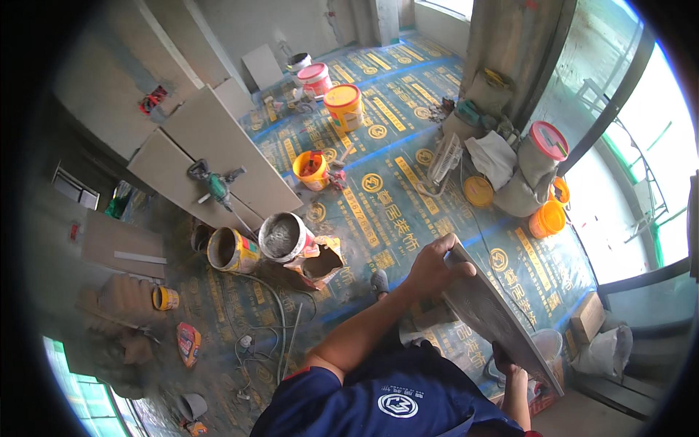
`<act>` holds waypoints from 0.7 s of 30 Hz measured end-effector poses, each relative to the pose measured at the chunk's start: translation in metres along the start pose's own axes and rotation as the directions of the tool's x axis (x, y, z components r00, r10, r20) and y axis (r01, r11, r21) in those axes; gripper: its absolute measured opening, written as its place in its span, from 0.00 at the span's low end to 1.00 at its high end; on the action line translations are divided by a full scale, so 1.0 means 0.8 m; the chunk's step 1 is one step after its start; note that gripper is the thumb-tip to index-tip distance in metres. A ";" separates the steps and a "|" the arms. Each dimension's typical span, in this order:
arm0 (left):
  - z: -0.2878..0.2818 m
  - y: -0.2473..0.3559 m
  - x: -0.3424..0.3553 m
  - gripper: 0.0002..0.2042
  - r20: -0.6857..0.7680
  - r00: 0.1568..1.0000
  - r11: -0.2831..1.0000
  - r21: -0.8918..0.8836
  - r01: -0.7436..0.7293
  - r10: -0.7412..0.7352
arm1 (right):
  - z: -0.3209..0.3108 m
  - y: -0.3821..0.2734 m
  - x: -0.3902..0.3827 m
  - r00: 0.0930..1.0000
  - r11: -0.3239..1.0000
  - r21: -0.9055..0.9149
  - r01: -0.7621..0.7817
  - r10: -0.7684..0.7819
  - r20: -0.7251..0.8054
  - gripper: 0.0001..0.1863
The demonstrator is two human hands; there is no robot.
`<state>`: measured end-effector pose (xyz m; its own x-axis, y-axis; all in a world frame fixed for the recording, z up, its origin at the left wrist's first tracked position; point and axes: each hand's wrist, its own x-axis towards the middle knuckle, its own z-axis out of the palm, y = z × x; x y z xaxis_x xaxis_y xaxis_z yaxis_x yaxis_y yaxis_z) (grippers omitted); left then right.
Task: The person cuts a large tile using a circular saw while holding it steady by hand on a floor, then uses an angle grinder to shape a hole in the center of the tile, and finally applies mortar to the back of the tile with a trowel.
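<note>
I carry a large grey tile (484, 313), tilted on edge in front of my body toward the right. Its face turned to me shows fine curved ridges, like combed adhesive. My left hand (437, 268) grips the upper far end, thumb on the ridged face and fingers bent over the edge. Lower down, near the other end, my right hand (507, 364) is closed on the tile's near edge; part of its fingers is in shadow. Left of my left arm stand a bucket of grey paste (306, 244) and a torn paper bag (331, 280).
Two large panels (211, 142) lean on the left, beside a green power mixer (217, 188). Cables and a hose (280, 320) trail over the printed floor covering (386, 218). Yellow buckets (342, 120) stand ahead; sacks (491, 156) and an orange bucket (547, 221) are by the window.
</note>
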<state>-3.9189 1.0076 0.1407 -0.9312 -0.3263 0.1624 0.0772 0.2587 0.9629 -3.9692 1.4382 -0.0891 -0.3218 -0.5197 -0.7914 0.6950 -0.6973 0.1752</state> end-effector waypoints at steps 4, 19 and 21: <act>-0.025 -0.015 0.041 0.18 0.020 0.998 0.989 -0.135 0.060 -0.058 | 0.038 0.030 -0.001 0.999 0.999 0.050 -0.020 0.019 0.030 0.24; -0.192 -0.168 0.215 0.20 -0.143 0.990 0.841 -0.535 -0.079 0.002 | 0.068 0.149 0.135 0.964 0.978 -0.132 0.162 -0.185 -0.191 0.31; -0.217 -0.191 0.223 0.21 -0.209 0.962 0.790 -0.612 0.013 -0.177 | 0.094 0.183 0.183 0.930 0.975 -0.165 0.151 -0.197 -0.310 0.28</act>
<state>-4.0352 0.7518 0.0603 -0.8346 -0.5499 0.0305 0.2675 -0.3563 0.8953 -3.9629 1.2228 -0.1351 -0.2370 -0.1932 -0.9521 0.7348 -0.6768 -0.0455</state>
